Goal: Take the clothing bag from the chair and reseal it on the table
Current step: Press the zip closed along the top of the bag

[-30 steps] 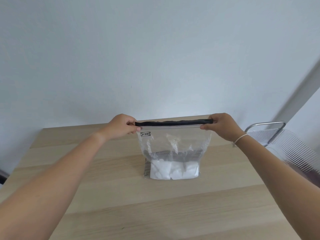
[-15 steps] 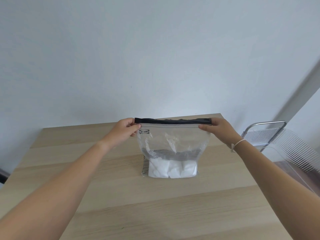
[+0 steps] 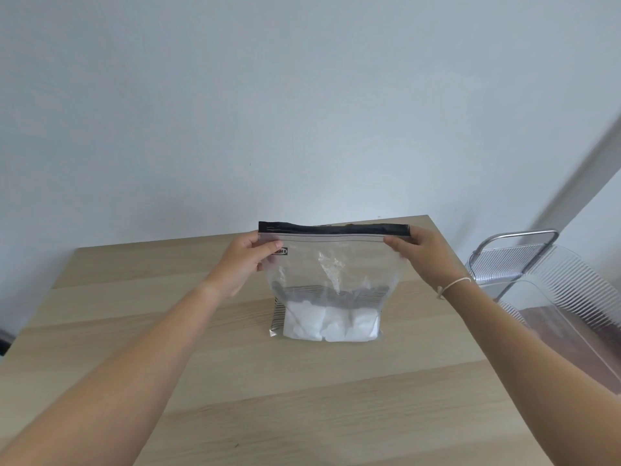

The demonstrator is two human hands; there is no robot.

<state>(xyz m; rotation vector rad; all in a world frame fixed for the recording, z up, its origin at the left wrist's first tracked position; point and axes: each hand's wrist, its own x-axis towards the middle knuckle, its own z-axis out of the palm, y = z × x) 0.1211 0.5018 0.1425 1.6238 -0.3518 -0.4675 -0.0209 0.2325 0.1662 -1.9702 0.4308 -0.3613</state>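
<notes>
The clear plastic clothing bag (image 3: 331,280) stands on the pale wooden table (image 3: 134,348); the left hand (image 3: 247,260) and right hand (image 3: 421,252) pinch its black zip strip (image 3: 334,229), now lowered slightly (sealing seems near).

Light wooden table (image 3: 141,358), upright clear clothing bag (image 3: 331,280) on it

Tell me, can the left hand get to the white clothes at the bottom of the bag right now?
Probably not directly. The left hand pinches one top corner of the bag, and the white clothes sit low inside it behind clear plastic. The black strip along the top looks pressed together, so the plastic is in the way.
</notes>
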